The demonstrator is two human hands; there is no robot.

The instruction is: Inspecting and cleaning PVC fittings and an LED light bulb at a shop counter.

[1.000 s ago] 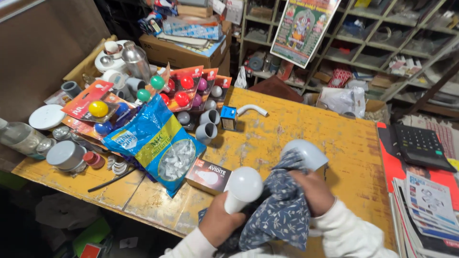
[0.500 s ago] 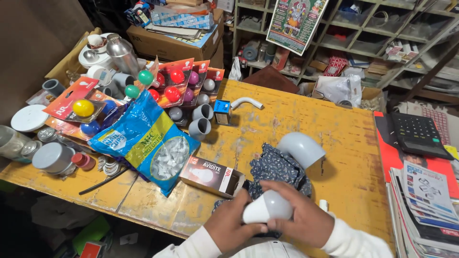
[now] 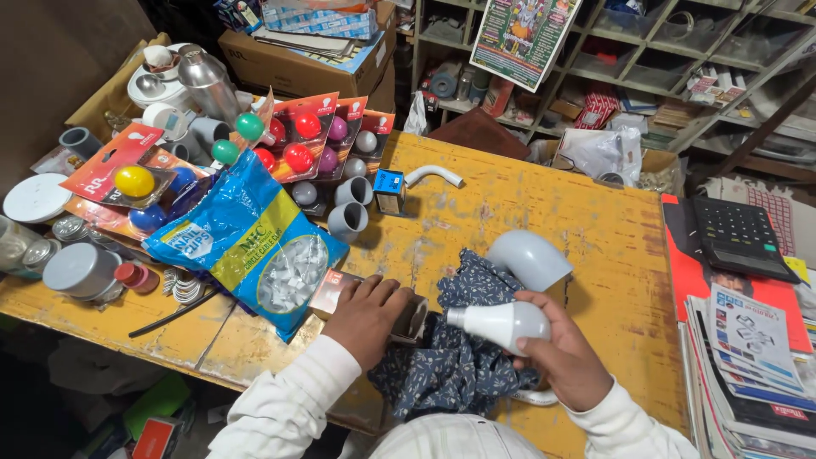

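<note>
- Head view: right hand [image 3: 565, 361] wrapped around white bulb [image 3: 503, 323], held over patterned cloth [image 3: 455, 361] near the table's front edge.
- Left hand [image 3: 367, 316] pressed flat on small box [image 3: 340, 293].
- Yellow table [image 3: 552, 212]: bare stretch beyond grey pipe elbow [image 3: 529, 257].

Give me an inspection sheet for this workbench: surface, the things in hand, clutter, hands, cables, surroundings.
Surface: yellow wooden table, worn and scuffed.
Things in hand: white bulb in the right hand; small box under the left hand; blue patterned cloth between them.
Clutter: blue bag of clips, coloured bulb packs, grey pipe elbow, calculator.
Hands: left hand flat on the box; right hand gripping the bulb.
Cables: nothing seen.
Surroundings: shelves, cardboard box.
</note>
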